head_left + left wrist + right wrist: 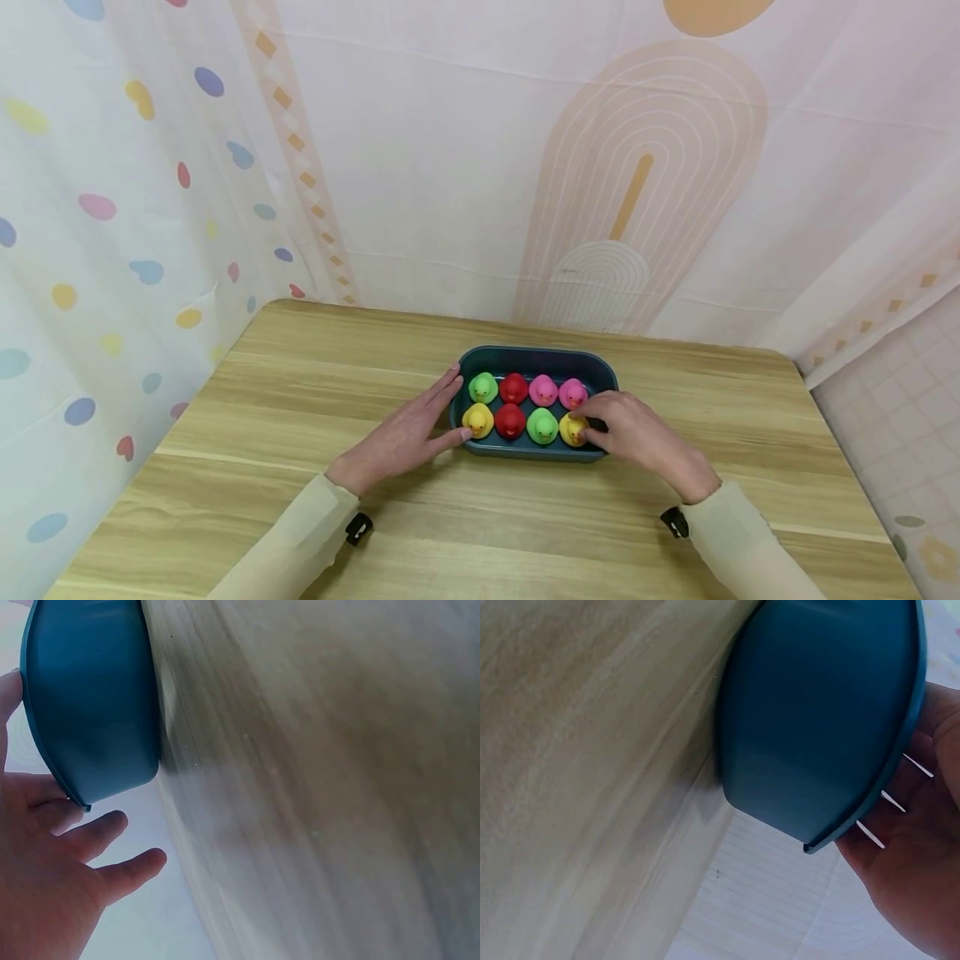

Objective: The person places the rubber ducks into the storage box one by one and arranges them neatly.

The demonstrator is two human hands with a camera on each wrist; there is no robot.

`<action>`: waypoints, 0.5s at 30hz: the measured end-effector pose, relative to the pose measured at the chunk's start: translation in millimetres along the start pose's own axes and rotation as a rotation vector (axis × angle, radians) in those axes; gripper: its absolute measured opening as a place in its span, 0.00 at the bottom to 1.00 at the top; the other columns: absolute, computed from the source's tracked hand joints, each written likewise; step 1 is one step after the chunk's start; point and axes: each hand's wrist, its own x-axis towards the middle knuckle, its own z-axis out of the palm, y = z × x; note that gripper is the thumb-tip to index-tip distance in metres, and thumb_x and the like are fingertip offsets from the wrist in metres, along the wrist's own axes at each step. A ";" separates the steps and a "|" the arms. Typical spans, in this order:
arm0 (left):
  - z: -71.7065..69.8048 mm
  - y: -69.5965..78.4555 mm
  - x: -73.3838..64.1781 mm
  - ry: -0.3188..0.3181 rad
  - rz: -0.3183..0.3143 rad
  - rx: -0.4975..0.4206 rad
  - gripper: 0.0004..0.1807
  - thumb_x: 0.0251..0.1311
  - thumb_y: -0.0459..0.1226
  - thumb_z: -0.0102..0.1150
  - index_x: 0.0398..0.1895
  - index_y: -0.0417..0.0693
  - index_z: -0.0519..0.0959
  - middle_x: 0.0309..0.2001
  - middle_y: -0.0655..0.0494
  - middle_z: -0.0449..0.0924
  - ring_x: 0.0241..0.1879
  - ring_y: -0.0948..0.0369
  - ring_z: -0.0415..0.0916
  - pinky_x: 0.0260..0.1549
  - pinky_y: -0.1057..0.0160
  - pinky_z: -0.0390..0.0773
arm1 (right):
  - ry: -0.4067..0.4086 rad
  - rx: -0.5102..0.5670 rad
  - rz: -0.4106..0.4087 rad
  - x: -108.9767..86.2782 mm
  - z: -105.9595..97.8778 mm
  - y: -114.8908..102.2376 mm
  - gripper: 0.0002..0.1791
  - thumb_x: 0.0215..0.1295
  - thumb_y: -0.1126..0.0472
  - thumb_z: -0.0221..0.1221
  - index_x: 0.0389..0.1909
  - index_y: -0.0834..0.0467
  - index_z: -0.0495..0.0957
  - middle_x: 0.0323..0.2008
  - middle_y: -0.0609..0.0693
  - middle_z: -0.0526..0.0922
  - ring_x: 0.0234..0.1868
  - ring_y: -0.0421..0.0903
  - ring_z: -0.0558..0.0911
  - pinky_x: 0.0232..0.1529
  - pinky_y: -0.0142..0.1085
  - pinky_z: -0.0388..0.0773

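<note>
A dark blue-green plastic tub (536, 454) stands on the table with several rubber ducks in two rows. Green (483, 387), red (513, 388) and two pink ducks (543, 390) make up the back row. In front are a yellow duck (477, 420), a red duck (511, 422), a green duck (542, 426) and, at the right end, another yellow duck (573, 431). My right hand (637, 429) reaches over the tub's right rim and pinches that yellow duck between thumb and fingers. At the left end, my left hand (405, 433) rests against the rim, fingers extended, thumb by the front-left duck.
The wood-grain table (480, 533) extends around the tub on all sides. Behind it hangs a pale patterned curtain (450, 167), with a dotted one (112, 250) along the left. Small black clips (358, 528) sit at both sleeve cuffs.
</note>
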 end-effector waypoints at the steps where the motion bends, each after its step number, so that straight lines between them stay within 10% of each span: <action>1: -0.1 0.0 0.2 0.000 0.002 0.001 0.48 0.73 0.60 0.53 0.82 0.39 0.53 0.84 0.50 0.43 0.77 0.46 0.57 0.71 0.44 0.65 | 0.006 0.015 0.005 -1.0 -0.8 -0.2 0.13 0.67 0.65 0.69 0.50 0.61 0.88 0.49 0.53 0.88 0.52 0.53 0.85 0.56 0.52 0.81; 15: -7.6 -0.9 -4.2 0.037 -0.015 0.013 0.47 0.74 0.61 0.53 0.83 0.41 0.52 0.83 0.46 0.46 0.78 0.43 0.55 0.72 0.41 0.63 | 0.283 0.116 0.103 -25.2 -13.3 -0.7 0.18 0.76 0.60 0.60 0.60 0.64 0.82 0.59 0.61 0.83 0.62 0.63 0.80 0.60 0.61 0.77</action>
